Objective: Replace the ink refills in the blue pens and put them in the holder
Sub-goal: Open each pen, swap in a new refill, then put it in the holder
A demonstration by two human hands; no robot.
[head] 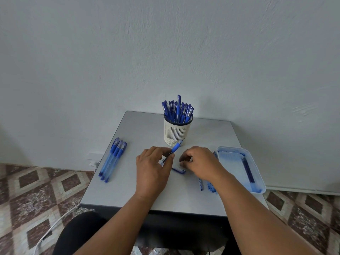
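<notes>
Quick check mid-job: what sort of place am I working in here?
Probably a plain room in a home or small office, not a workshop: a small grey square table pushed against a bare pale plaster wall, a patterned brown-and-cream tiled floor, and a white slotted plastic pen holder full of blue pens.

Capped blue pens lying at left: 3, side by side. Uncapped blue pen in hand: 1. Loose pen cap on worktop: 1. Slotted pen holder: 1, pens inside approx a dozen, exact no. can't tell. Clear tray: 1, w/ 2 dark refills. Empty refills by tray: several, partly hidden. Hands: 2.
</notes>
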